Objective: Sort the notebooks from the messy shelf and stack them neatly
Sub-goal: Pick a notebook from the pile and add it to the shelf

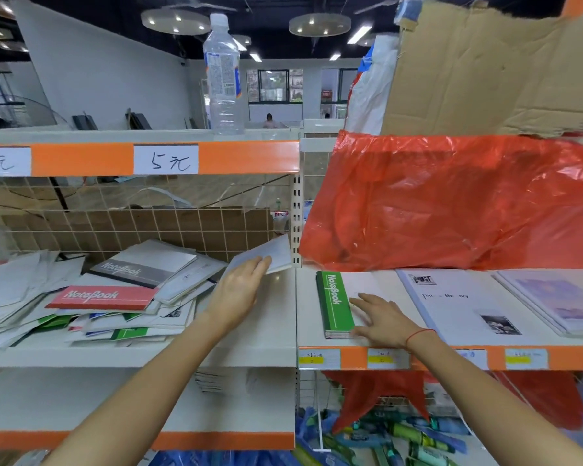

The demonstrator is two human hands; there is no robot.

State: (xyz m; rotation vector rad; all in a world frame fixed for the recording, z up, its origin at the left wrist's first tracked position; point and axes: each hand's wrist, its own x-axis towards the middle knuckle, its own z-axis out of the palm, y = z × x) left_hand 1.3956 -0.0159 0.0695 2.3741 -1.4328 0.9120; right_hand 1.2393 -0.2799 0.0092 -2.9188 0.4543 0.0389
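At the shelf, sorting notebooks.
Under my left hand, a pale notebook is half hidden, fingers gripping it; my right hand lies flat on the green stack.

A red-banded notebook and a grey-banded notebook top a mostly white pile of notebooks. A green-banded white stack lies on a cream shelf edged orange. A translucent red plastic sheet hangs beneath brown cardboard.

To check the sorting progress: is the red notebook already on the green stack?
No, the red notebook lies on the messy pile on the left shelf, apart from the green stack on the right shelf.
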